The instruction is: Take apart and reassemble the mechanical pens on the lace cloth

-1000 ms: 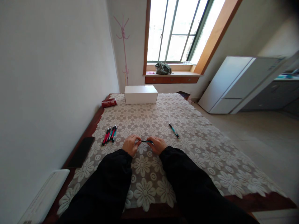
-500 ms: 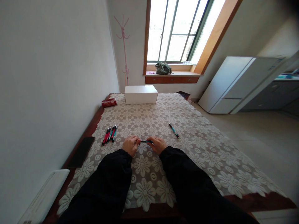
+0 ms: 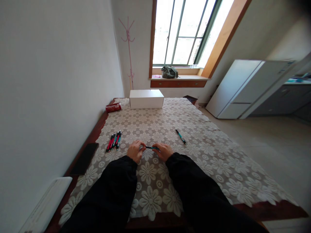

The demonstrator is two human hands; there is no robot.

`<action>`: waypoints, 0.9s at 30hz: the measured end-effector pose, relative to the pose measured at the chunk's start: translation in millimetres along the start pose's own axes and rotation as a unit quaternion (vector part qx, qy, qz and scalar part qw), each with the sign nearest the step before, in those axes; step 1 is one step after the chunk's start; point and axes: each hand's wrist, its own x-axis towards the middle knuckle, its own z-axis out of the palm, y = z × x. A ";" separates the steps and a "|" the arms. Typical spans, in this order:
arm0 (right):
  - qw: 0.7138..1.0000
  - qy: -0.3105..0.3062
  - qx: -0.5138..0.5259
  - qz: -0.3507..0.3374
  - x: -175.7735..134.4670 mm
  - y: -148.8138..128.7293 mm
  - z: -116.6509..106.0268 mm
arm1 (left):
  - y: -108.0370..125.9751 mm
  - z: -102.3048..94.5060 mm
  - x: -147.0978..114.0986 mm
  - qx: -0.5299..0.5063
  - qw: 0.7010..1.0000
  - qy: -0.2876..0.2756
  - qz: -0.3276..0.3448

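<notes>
Between my hands a black and teal pen (image 3: 151, 147) lies crosswise, just above the flowered tablecloth (image 3: 151, 199). My right hand (image 3: 164, 151) grips its teal end in a pinch. The fingers of my left hand (image 3: 136, 151) are closed at its other end, where the tip is hidden. A second black and teal pen (image 3: 180, 136) rests on the cloth to the right of my hands. Off to the left, several red, teal and black pens (image 3: 113, 141) lie side by side in a row.
At the table's far end stands a white box (image 3: 146, 99), with a red packet (image 3: 113, 107) to its left. Along the left edge lie a black phone (image 3: 85, 159) and a white flat object (image 3: 47, 205) beside the wall. A fridge (image 3: 238, 87) stands beyond the table on the right.
The pen between my hands has tilted slightly, and a little more of its teal part shows. Both hands stay in nearly the same place; the other things have not moved.
</notes>
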 end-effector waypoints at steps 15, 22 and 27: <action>0.999 0.014 -0.005 -0.032 -0.1 -0.4 -1.5 | 1.4 -0.6 0.1 0.026 0.999 -0.016 -0.032; 1.000 0.004 -0.001 -0.016 -0.3 -0.6 -1.0 | 0.7 -0.5 0.9 -0.011 0.997 0.026 -0.076; 0.992 0.019 -0.079 0.101 0.6 17.1 -15.4 | -1.1 1.7 -1.7 0.010 0.998 0.013 -0.067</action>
